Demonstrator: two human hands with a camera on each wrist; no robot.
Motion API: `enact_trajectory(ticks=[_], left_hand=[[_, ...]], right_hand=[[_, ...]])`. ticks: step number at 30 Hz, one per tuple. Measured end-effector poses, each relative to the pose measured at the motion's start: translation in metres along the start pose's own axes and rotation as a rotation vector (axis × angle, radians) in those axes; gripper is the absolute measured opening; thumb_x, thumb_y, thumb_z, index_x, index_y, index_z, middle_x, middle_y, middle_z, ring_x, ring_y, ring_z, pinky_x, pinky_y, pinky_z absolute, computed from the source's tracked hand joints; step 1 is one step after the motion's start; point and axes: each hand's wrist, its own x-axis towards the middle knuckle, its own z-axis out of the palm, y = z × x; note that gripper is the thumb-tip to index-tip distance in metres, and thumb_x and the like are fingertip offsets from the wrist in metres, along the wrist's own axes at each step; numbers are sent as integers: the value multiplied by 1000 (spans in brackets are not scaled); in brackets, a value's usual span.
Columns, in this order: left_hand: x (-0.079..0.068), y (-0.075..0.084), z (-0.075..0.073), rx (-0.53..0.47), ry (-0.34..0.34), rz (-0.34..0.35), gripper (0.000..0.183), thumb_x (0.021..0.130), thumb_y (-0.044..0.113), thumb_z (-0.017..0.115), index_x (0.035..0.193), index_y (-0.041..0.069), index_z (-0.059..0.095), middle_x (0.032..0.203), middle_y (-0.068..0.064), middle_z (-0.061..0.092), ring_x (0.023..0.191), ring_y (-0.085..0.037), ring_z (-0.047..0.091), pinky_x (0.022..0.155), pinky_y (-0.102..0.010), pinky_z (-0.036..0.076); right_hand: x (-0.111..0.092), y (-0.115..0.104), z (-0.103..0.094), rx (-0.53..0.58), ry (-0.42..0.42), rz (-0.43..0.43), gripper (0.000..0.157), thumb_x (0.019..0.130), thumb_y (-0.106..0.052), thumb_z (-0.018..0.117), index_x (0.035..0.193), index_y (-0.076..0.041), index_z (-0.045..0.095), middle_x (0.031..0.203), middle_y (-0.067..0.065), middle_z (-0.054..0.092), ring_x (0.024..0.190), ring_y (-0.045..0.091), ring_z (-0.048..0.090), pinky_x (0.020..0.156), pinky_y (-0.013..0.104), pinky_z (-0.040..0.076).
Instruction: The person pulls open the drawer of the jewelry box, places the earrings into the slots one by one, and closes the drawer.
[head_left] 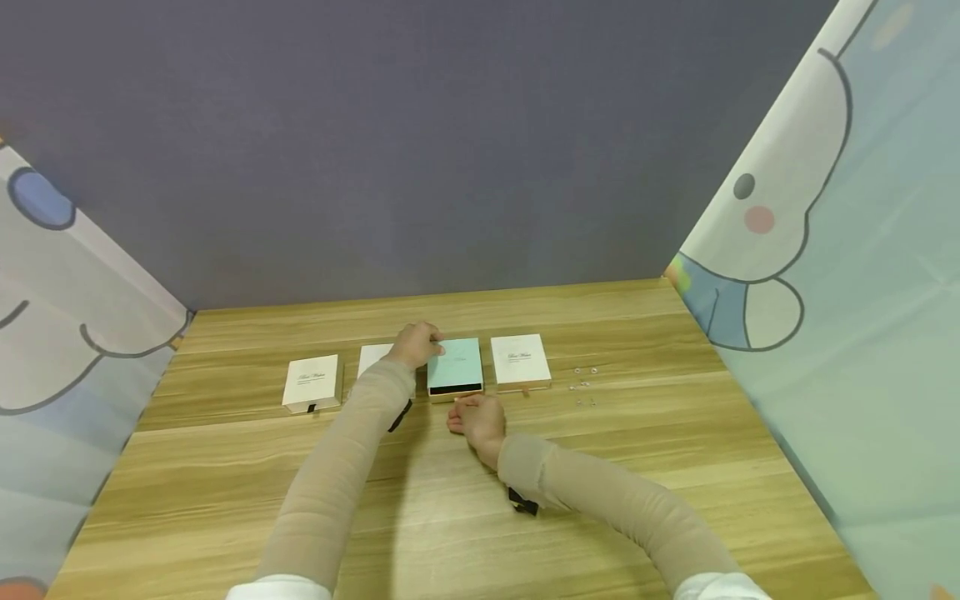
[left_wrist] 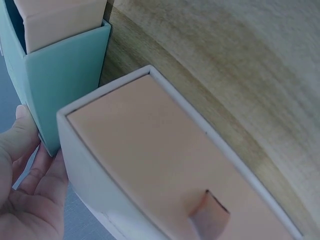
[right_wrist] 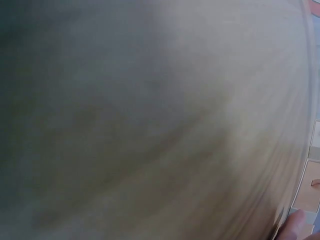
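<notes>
A teal drawer box lies on the table, its tan drawer pulled partly out at the front, with a dark interior strip showing. My left hand grips its far-left corner. In the left wrist view, the thumb is against one face of the teal box, with the other fingers around the corner. My right hand is at the drawer's front edge, fingers bent, thumb and fingertips at the drawer; the exact contact is hidden. Beside it, a white box with a peach drawer front and small tab sits partly under the left forearm.
Another white box with a black tab stands at the left. To the right of the teal one lies a white box with an orange tab. Several tiny shiny pieces lie farther right. A dark grey wall closes the back.
</notes>
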Motion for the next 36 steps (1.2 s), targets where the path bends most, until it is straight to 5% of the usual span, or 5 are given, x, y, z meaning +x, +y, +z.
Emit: enact_trajectory(ticks=[36], left_hand=[[-5,2,-4,-8,4,1,32,87,14,62,116,2,61,117,-15,61,108,-31,55,91,-40,48]], right_hand=[[-23,11,-2,-9,-32,0,18,90,-3,54,96,11,62,75,15,67,60,12,65,58,25,57]])
